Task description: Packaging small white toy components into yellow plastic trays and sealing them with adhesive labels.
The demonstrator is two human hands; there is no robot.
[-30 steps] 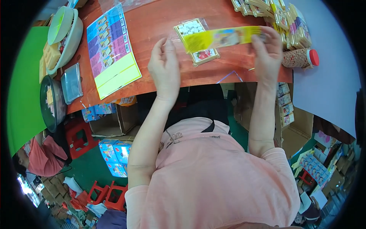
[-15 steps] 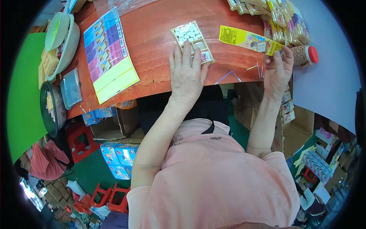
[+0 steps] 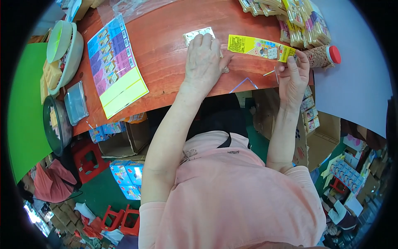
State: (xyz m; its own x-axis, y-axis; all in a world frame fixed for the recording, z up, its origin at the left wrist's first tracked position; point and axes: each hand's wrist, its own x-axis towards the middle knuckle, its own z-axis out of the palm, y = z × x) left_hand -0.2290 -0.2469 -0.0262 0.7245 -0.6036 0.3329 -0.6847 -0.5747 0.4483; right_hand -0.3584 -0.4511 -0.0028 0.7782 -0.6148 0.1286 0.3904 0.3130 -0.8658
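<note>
- The left hand point(image 3: 204, 62) is lying flat, fingers spread, pressing down on a small clear packet point(image 3: 198, 34) near the middle of the table point(image 3: 166, 54).
- The right hand point(image 3: 292, 74) is pinching the end of a long yellow card point(image 3: 260, 46), which is stretching across the table toward the left hand.
- A bottle with a red cap point(image 3: 325, 56) is lying on its side just beside the right hand.
- A pile of yellow packs point(image 3: 298, 18) is sitting at the far right corner of the table.
- A pale bowl point(image 3: 66, 50) at the left end is holding a green lid and some yellowish pieces; a dark round tub point(image 3: 56, 124) below it is holding light bits, though what they are I cannot tell.
- A clear plastic box point(image 3: 76, 108) is resting between them.
- A colourful printed sheet point(image 3: 116, 68) is lying on the reddish-brown wood.
- Cardboard boxes point(image 3: 120, 143) and red stools point(image 3: 124, 218) are crowding the green floor point(image 3: 99, 193) underneath.
</note>
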